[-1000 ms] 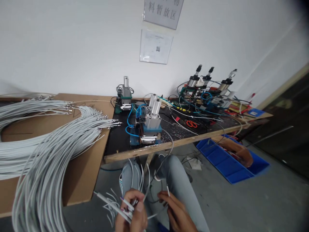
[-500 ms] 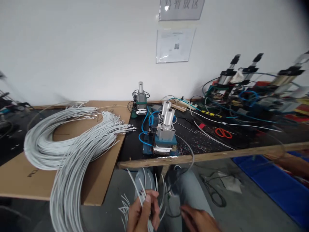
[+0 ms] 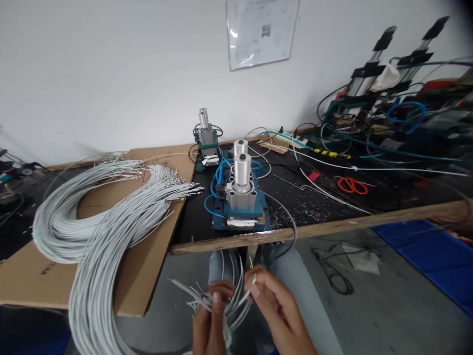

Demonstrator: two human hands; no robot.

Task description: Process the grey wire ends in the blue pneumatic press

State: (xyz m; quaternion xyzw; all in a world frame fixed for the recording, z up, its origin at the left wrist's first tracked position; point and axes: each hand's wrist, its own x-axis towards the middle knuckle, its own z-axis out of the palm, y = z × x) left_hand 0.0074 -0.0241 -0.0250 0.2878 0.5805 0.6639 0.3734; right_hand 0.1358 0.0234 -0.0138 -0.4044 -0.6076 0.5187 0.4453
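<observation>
Low in front of the bench, my left hand (image 3: 212, 315) is closed around several white cables (image 3: 236, 308) whose loose ends fan out over my lap. Beside it, my right hand (image 3: 271, 303) pinches one white cable near its end between thumb and fingertips. A large bundle of white cables (image 3: 99, 246) lies curled on a cardboard sheet (image 3: 157, 276) to the left, its small dark tips pointing right. Straight ahead at the bench edge stands a pneumatic press (image 3: 242, 192) with silver cylinders on a blue base.
Behind the press is a smaller one (image 3: 207, 140). Orange-handled scissors (image 3: 352, 186), a power strip (image 3: 288, 138) and loose hoses lie on the black bench (image 3: 314, 204). More machines (image 3: 369, 84) stand at the right. A blue sheet (image 3: 428, 261) lies below.
My right hand has moved left and up to my left hand and now pinches a cable. The cables in my left hand have tilted, and the camera view has shifted.
</observation>
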